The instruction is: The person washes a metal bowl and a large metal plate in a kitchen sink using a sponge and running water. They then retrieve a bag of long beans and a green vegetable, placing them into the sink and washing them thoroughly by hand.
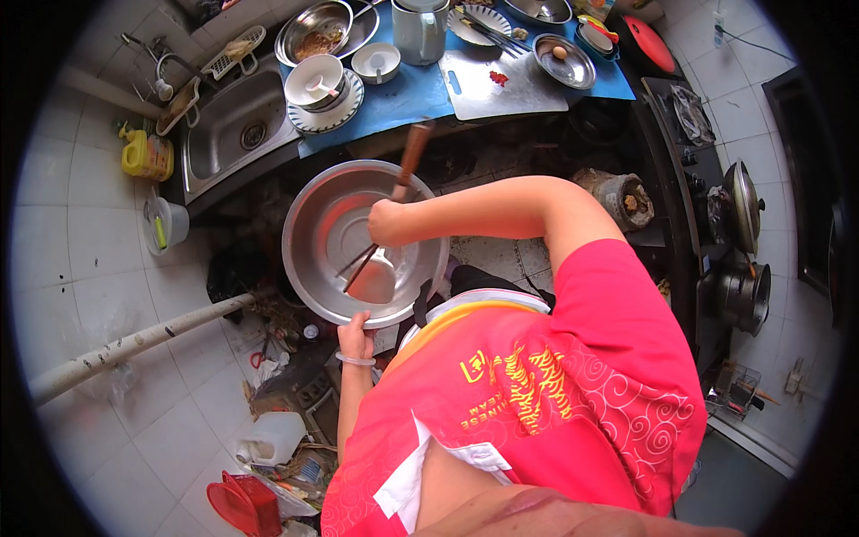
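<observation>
My right hand (389,223) is closed around a ladle or spatula with a wooden handle (414,151) and a pair of dark chopsticks (360,268), above a large stainless steel basin (295,235). The chopsticks' tips point down into the basin, near the broad, shiny metal head (373,282) of the utensil; whether they touch it I cannot tell. With the fingers of my left hand (356,335) I grip the basin's near rim. A pale bangle (356,360) circles that wrist. What lies in the basin's bottom cannot be made out for glare.
Beyond the basin, a blue-covered counter (419,94) bears bowls, a metal pitcher (421,33), a cutting board (500,84) and a metal bowl with an egg (560,52). A steel sink (235,127) stands at left, a stove with pots (694,161) at right. A pipe (141,346) crosses the lower left.
</observation>
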